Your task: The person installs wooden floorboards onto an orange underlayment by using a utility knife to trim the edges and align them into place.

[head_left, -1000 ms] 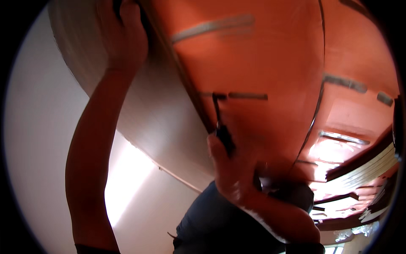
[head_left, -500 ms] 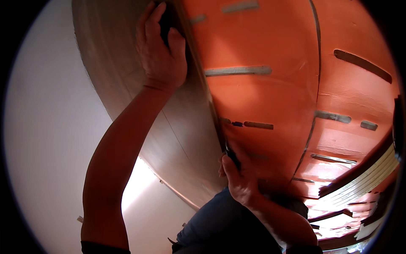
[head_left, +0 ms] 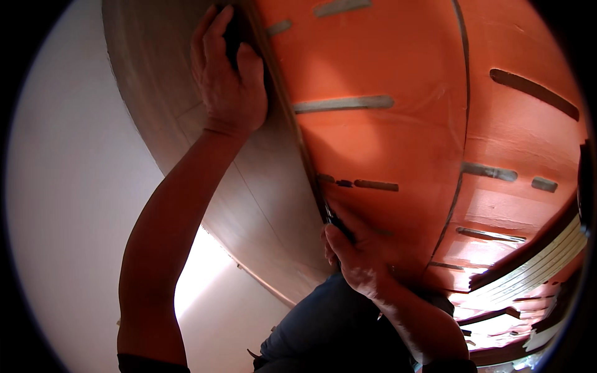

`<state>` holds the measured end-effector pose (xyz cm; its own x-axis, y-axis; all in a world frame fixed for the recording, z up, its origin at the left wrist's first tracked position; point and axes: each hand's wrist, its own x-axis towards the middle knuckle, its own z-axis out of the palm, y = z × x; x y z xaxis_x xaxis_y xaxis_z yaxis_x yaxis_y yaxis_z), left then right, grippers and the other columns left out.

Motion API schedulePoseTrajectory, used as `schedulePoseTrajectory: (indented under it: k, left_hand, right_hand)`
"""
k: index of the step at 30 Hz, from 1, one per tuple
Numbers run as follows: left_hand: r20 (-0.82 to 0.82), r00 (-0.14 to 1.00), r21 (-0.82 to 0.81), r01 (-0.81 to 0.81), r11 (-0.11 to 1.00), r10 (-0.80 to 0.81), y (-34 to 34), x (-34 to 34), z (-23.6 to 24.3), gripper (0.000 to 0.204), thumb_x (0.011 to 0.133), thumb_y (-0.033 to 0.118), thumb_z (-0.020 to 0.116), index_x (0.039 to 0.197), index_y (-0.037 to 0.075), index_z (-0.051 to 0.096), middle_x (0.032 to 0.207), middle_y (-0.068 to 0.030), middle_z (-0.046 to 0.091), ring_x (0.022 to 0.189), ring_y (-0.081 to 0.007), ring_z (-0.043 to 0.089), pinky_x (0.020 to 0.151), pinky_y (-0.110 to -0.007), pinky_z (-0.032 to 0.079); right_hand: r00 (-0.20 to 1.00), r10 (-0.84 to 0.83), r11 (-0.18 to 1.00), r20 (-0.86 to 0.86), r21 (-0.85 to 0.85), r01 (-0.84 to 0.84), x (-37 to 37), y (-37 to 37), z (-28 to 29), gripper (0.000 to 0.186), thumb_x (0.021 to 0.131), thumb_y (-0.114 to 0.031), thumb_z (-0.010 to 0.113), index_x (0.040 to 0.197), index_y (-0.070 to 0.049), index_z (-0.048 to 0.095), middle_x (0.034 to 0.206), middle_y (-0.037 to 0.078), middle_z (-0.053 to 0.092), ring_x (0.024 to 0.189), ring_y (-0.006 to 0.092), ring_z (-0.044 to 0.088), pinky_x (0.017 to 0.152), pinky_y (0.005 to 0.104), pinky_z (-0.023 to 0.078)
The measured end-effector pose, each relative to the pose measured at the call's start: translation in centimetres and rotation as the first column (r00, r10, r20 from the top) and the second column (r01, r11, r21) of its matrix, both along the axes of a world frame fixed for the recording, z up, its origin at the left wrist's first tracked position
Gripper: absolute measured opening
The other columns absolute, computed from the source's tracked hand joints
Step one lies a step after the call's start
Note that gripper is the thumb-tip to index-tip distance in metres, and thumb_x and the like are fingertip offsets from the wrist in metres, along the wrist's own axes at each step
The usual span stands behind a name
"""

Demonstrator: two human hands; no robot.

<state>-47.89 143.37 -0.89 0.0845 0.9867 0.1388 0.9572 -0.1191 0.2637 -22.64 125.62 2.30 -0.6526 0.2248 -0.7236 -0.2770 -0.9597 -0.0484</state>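
Observation:
My left hand [head_left: 230, 84] lies on the brown wood-look floor planks [head_left: 249, 193], close to their long edge, with thumb and fingers apart. A dark shadow falls between its thumb and fingers. Farther down the same edge, my right hand [head_left: 351, 255] is closed around a dark-handled tool [head_left: 340, 229]. The tool's narrow metal tip points away from me and meets the plank edge; its exact kind is hard to make out. Orange underlay sheet [head_left: 367, 146] with slotted openings borders the planks on the right.
A pale wall [head_left: 68, 174] runs along the left, with a strip of bright light at its foot. A dark seam [head_left: 467, 93] divides the orange sheets. Stacked light-coloured boards [head_left: 535, 264] lie at the lower right. My bent knee [head_left: 311, 317] is near the plank edge.
Both hands appear slightly shifted to the left, along with the planks and underlay, as the view moves a little. The tool's tip stays at the plank edge.

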Motion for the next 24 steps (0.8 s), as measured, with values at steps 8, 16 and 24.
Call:
schedulePoseTrajectory:
  k: [8,16,24]
  left_hand:
    - [0.015,0.999,0.008,-0.032,0.999,0.032,0.0,0.1,-0.1,0.051,0.099,0.017,0.043,0.148,0.001,0.047,0.155,-0.0208,0.041,0.141,-0.0361,0.043,0.118,-0.044,0.034]
    - [-0.033,0.999,0.023,-0.031,0.999,0.032,-0.1,-0.3,-0.2,0.051,0.099,0.016,0.042,0.148,0.0,0.047,0.155,-0.0214,0.041,0.141,-0.0365,0.043,0.118,-0.044,0.035]
    - [-0.036,0.999,0.026,-0.022,0.999,0.023,0.0,-0.5,-0.3,0.051,0.1,0.016,0.042,0.148,0.0,0.046,0.155,-0.0225,0.04,0.142,-0.0368,0.041,0.118,-0.045,0.034]
  right_hand:
    - [0.995,-0.07,0.995,-0.065,-0.077,0.065,0.3,-0.1,-0.5,0.055,0.106,-0.015,0.058,0.158,-0.009,0.041,0.089,0.0,0.057,0.067,0.0059,0.05,0.06,0.0226,0.045]
    - [0.999,-0.045,0.998,0.017,-0.052,0.046,-1.0,0.7,0.3,0.055,0.106,-0.013,0.058,0.157,-0.006,0.041,0.085,0.003,0.058,0.069,0.0087,0.052,0.061,0.0254,0.047]
    - [0.921,-0.034,0.968,0.389,0.243,-0.067,-2.7,-0.5,2.2,0.047,0.1,-0.01,0.065,0.145,-0.003,0.056,0.084,0.002,0.059,0.074,0.0072,0.055,0.068,0.0236,0.047]
